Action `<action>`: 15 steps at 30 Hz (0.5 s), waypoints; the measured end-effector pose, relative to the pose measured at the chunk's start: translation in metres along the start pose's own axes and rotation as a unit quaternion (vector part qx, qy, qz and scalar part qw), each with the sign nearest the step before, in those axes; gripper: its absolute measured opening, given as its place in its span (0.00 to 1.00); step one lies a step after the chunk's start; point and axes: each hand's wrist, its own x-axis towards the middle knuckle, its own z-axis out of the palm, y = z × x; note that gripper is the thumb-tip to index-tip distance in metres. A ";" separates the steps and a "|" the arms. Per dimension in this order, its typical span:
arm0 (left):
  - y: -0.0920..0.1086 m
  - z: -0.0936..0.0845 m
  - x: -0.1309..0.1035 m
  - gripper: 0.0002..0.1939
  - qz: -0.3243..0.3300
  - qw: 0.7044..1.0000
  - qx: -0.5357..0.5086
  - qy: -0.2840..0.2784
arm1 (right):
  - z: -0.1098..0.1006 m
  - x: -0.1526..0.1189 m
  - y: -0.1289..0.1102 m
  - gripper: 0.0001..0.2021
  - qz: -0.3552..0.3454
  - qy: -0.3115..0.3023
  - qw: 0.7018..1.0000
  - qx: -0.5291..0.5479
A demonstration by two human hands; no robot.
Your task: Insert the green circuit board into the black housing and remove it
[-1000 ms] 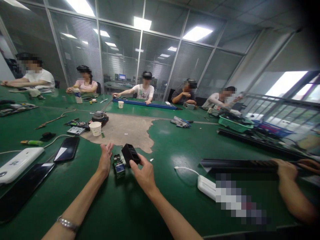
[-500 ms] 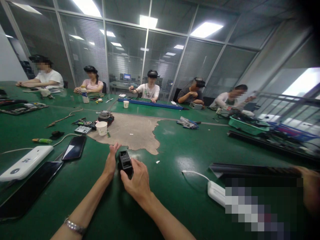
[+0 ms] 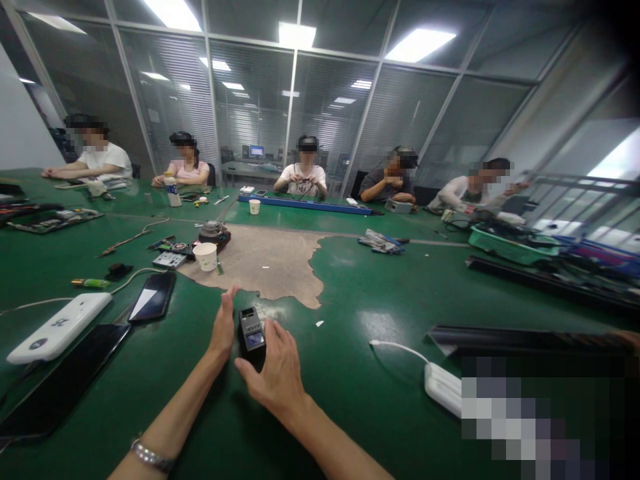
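The fingers of my right hand (image 3: 283, 377) curve around the small black rectangular plastic case (image 3: 249, 321), lower centre, grip unclear, my left hand (image 3: 223, 328) open alongside; with the blue screen (image 3: 255, 339) already framed, I judge it fitted.

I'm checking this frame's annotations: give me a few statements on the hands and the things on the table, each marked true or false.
1. The black box is between the left hand and the right hand. True.
2. The nearer paper cup lies on its side. False: the nearer cup stands upright.
3. The bracelet is on the left wrist. True.
4. The green basket is on the left. False: the green basket is on the right.
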 end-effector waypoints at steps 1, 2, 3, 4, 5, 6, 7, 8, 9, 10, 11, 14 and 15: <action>0.001 0.001 -0.001 0.34 0.005 1.000 -0.001 0.007 | 0.001 0.000 0.001 0.42 0.004 -0.002 1.000 0.000; 0.002 0.002 -0.002 0.34 0.009 1.000 0.002 0.014 | 0.002 0.000 0.001 0.40 0.011 -0.004 1.000 -0.002; 0.003 0.002 -0.003 0.34 0.011 1.000 0.006 0.019 | 0.003 0.000 0.002 0.37 0.017 -0.005 1.000 -0.003; 0.005 0.003 -0.003 0.34 0.010 1.000 0.009 0.019 | 0.004 0.000 0.002 0.35 0.020 -0.006 1.000 -0.004; 0.006 0.003 -0.004 0.35 0.009 1.000 0.011 0.019 | 0.005 0.001 0.002 0.32 0.020 -0.007 1.000 -0.004; 0.006 0.004 -0.004 0.35 0.008 1.000 0.012 0.019 | 0.005 0.002 0.001 0.30 0.017 -0.006 1.000 -0.003; 0.007 0.003 -0.004 0.35 0.009 1.000 0.013 0.019 | 0.004 0.003 0.000 0.28 0.014 -0.004 1.000 0.000; 0.008 0.003 -0.004 0.35 0.010 1.000 0.012 0.020 | 0.004 0.005 -0.001 0.27 0.012 0.000 1.000 0.006; 0.008 0.002 -0.004 0.35 0.013 1.000 0.011 0.022 | 0.002 0.007 -0.002 0.27 0.014 0.004 1.000 0.013; 0.009 0.002 -0.003 0.35 0.014 1.000 0.010 0.024 | 0.000 0.010 -0.003 0.26 0.018 0.010 1.000 0.023; 0.009 0.001 -0.003 0.35 0.014 0.999 0.009 0.027 | -0.003 0.013 -0.004 0.25 0.022 0.016 0.999 0.036; 0.009 -0.002 -0.002 0.35 0.014 0.999 0.009 0.032 | -0.018 0.024 -0.005 0.22 0.020 0.037 0.995 0.089; 0.009 -0.002 -0.002 0.35 0.014 0.999 0.010 0.032 | -0.025 0.028 -0.004 0.22 0.018 0.048 0.993 0.103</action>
